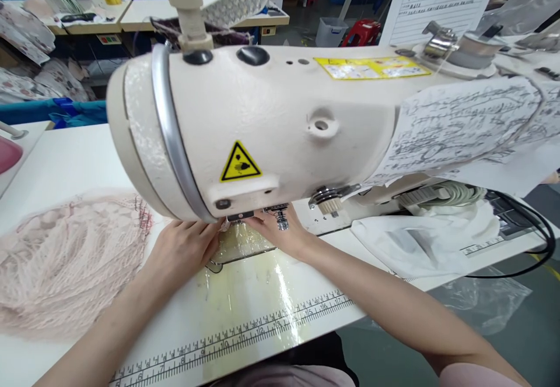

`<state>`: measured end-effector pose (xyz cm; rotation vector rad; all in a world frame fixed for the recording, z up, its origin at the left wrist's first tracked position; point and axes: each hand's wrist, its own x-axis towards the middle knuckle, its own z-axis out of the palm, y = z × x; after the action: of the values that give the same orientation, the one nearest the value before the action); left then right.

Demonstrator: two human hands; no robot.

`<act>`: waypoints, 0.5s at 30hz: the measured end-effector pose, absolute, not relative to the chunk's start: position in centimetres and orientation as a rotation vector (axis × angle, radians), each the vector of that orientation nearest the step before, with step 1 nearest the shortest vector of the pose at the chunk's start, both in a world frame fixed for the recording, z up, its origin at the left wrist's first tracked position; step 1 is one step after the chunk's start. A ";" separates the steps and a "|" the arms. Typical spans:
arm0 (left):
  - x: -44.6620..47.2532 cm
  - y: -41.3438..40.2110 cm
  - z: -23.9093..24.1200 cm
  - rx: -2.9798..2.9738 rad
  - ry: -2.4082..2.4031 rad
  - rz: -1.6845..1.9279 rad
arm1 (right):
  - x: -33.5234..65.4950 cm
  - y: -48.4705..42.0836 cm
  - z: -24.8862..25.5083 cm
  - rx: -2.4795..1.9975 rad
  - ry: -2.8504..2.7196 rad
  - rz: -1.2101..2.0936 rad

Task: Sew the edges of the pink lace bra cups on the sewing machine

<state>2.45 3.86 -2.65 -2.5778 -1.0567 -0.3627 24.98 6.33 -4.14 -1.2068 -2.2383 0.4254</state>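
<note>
A cream sewing machine (280, 119) crosses the middle of the view, and both my hands are low beneath its head. My left hand (186, 250) lies to the left of the needle area with its fingers drawn together. A scrap of pale material shows at its fingertips, too small to name. My right hand (282, 229) reaches in from the right, behind the presser parts; its fingertips are mostly hidden by the machine head. Between the hands, clear glossy film covers the machine bed (245, 244). Left of my left hand lies a heap of pale pink lacy fabric (74, 259).
A printed ruler strip (236, 340) runs along the table's front edge. White cloth (420, 241) and black cables (542, 229) are at the right. Handwritten paper (464, 125) is fixed on the machine arm. Behind stand other worktables (153, 17) and a red stool (363, 31).
</note>
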 end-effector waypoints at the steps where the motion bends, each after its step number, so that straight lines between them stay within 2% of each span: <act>1: 2.5 3.8 -2.5 -2.565 -1.083 -0.364 | 25.0 6.2 -3.9 -1.182 -2.254 0.417; 7: 4.1 2.5 -2.2 -2.622 -1.029 -0.526 | 25.5 5.1 -3.8 -1.017 -2.385 0.247; 15: 4.7 2.6 -2.8 -2.595 -1.061 -0.487 | 25.8 5.0 -3.7 -1.028 -2.386 0.149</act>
<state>4.69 2.63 -2.76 -2.5947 -1.0614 -0.4871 25.77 5.00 -3.72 -1.0280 -2.3865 0.1487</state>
